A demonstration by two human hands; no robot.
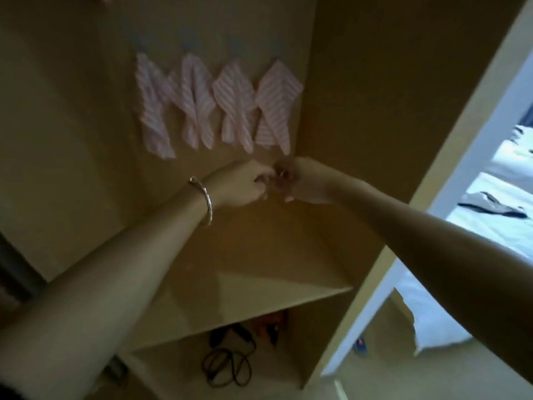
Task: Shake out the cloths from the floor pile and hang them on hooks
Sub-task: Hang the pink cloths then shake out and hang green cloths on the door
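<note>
While both bare arms reach forward into a tan wooden wardrobe (375, 96), the left hand (245, 184) and the right hand (305, 183) meet just below the lowest tip of the rightmost cloth. Between them sits a small reddish-brown thing (279, 176), too blurred to identify. The right hand's fingers (289, 198) are curled round it. The left hand's fingers (261, 180) are bunched together with their tips at the thing, but I cannot tell whether they actually pinch it. A thin silver bangle (204, 204) circles the left wrist.

Above the hands, 4 pink-and-white striped cloths (275, 102) hang side by side on the wardrobe's back panel, each drooping from 1 corner in loose folds, neighbours touching or overlapping at their edges. Each hangs from 1 of the pale blue hooks (187, 43), which are blurred and set in a row above.

Below the arms, a bare wooden shelf (259, 295) spans the wardrobe. In the compartment beneath it lies a coiled black cable (227, 368), with an orange object (269, 327) further back against the rear wall.

At the right, past the wardrobe's side panel, a white bed (490, 238) shows in bright light, with a dark grey garment (496, 209) lying on it.
</note>
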